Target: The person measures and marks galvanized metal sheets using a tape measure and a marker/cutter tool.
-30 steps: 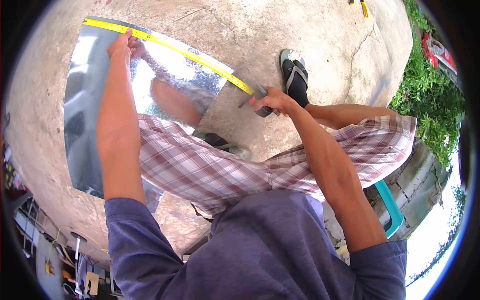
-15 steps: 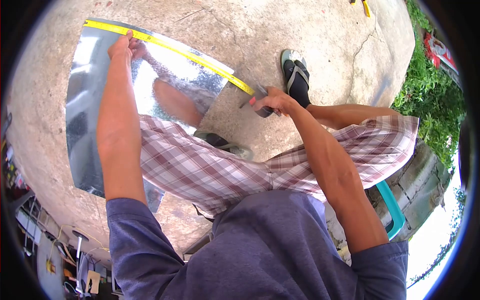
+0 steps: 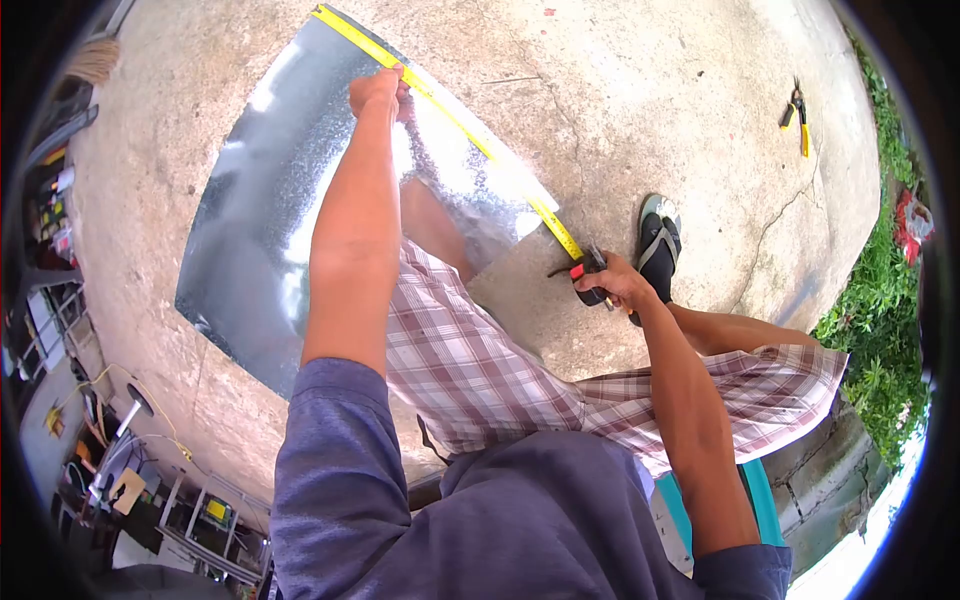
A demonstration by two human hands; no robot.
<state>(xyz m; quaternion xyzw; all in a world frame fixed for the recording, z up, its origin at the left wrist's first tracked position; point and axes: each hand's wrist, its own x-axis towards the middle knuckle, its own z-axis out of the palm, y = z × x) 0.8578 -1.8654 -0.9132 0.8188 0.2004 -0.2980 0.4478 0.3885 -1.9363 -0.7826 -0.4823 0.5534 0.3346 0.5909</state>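
Note:
A shiny galvanized metal sheet lies on the concrete, reflecting light and part of my leg. Along its far edge runs the yellow blade of a tape measure, its end at the sheet's top corner. My left hand is closed at that edge, fingers pinching the blade against the sheet. Beyond the sheet's right corner, my right hand wraps round the black and red tape measure case. A thin dark piece sticks out beside the case, and a dark, orange-tipped end shows below this hand; I cannot make out either.
Black and yellow pliers lie on the concrete floor at upper right. My sandalled foot is beside my right hand. A teal stool stands near concrete blocks, with green plants at right. Tools and racks clutter the left side.
The view has swung, so the sheet and both hands appear farther right and the pliers show fully. Both hands keep their hold, and the blade stays along the sheet's edge.

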